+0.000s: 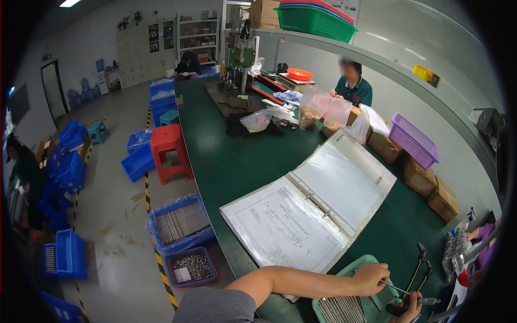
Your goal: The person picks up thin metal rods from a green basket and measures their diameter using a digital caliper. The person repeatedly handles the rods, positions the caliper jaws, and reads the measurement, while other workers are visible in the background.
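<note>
At the lower right, my left hand (370, 280) reaches over a green plastic basket (353, 264). Its fingers pinch one end of a thin metal rod (396, 287), which slants down toward my right hand (412, 309). My right hand is closed around a measuring tool with a dark curved frame and a grey barrel (430, 301), which looks like a micrometer. The rod's far end meets that tool; the exact contact is too small to tell. Several similar metal rods (340, 310) lie side by side in the basket below my left forearm.
An open ring binder (291, 215) with a drawing lies on the green table (215, 145). Two long tools with dark heads (421, 253) rest right of the basket. Blue crates of metal parts (183, 245) and a red stool (169, 151) stand left. Another person (353, 89) sits across the table.
</note>
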A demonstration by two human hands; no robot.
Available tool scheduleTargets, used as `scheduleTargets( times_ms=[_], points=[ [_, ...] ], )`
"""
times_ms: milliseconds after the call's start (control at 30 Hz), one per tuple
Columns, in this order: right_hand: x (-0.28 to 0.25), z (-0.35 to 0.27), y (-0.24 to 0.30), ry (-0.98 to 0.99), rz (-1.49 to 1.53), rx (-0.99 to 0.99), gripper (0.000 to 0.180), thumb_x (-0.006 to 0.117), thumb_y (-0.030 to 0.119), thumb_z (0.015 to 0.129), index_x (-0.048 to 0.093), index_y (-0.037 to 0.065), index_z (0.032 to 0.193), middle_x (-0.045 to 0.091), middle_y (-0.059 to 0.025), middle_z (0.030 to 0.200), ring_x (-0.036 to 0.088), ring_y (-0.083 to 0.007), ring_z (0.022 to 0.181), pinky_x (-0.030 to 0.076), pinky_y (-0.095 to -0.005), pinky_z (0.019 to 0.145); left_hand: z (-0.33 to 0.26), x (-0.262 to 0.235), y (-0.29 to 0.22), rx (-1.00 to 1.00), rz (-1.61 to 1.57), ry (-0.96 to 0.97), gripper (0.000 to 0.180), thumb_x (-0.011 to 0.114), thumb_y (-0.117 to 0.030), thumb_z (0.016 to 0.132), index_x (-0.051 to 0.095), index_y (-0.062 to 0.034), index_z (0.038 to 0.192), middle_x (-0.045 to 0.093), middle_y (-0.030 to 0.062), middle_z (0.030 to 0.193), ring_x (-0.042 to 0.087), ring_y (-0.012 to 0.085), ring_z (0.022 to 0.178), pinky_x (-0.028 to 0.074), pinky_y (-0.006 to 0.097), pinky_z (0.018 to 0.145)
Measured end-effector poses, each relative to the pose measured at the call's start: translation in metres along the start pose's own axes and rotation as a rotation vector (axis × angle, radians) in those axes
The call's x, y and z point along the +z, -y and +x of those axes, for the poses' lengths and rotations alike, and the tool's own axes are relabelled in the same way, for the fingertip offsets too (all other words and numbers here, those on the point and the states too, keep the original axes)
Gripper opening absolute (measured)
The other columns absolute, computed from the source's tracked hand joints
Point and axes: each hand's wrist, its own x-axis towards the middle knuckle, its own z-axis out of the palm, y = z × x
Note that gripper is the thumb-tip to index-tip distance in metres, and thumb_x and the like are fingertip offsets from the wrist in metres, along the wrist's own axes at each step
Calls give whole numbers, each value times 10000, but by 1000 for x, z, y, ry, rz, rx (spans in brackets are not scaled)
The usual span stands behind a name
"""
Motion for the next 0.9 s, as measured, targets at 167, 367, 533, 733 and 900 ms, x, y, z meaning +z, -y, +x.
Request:
scheduleTargets(
  times_ms=[167, 367, 533, 733, 900],
  points=[
    [4, -3, 3, 10, -34, 35, 97, 594, 63, 775, 576, 0, 847, 522, -32, 673, 461, -119, 541, 381, -238, 488, 0, 1, 2, 37, 43, -104, 61, 595, -57, 668, 535, -57, 681, 481, 42, 720, 522, 233, 677, 407, 361, 562],
    [17, -12, 16, -32, 88, 139, 56, 564, 61, 793, 572, 14, 823, 535, -49, 679, 467, -130, 534, 396, -240, 496, 3, -5, 1, -7, 54, -58, 76, 609, -55, 657, 542, -66, 693, 481, 35, 719, 506, 230, 710, 401, 357, 598],
    [-1, -4, 4, 52, 371, 402, 121, 539, 67, 804, 508, 60, 687, 492, -35, 587, 436, -137, 497, 372, -259, 467, 3, -7, 1, 92, 125, -61, 190, 606, -21, 635, 524, -68, 799, 467, 49, 815, 466, 239, 817, 367, 361, 705],
    [20, -15, 18, -5, 332, 554, 227, 534, 72, 807, 439, 91, 602, 394, -10, 507, 365, -131, 450, 332, -269, 448, 8, -18, -13, 208, 316, -259, 220, 591, -24, 623, 472, -73, 801, 425, 58, 827, 453, 225, 793, 340, 344, 662],
    [36, -31, 24, 115, 388, 567, 220, 548, 79, 813, 453, 83, 614, 403, -12, 515, 357, -125, 456, 320, -261, 450, 8, -18, -10, 238, 292, -331, 140, 573, -28, 640, 447, -80, 672, 439, 35, 670, 463, 202, 669, 330, 337, 609]
  ],
)
